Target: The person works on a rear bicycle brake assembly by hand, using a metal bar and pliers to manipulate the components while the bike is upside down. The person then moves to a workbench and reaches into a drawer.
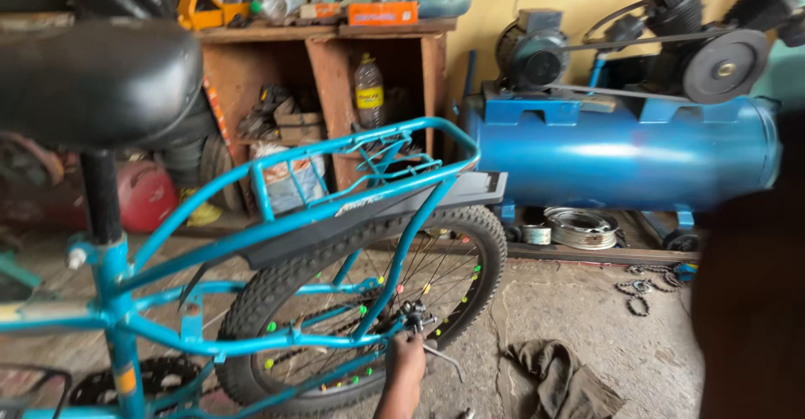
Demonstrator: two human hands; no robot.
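In a cluttered workshop, one hand grips a wrench at the bicycle's rear wheel; it might slip off the nut.

My hand is low in the middle, at the axle of the rear wheel. A thin metal tool sticks out to the right of my hand. Above the wheel is the mudguard, and above that the carrier rack. The saddle is at the upper left on its post. Right of the wheel, a rag lies on the floor. Behind it stands the compressor tank, with the motor on top. Behind the rack is a wooden shelf with a bottle in it.
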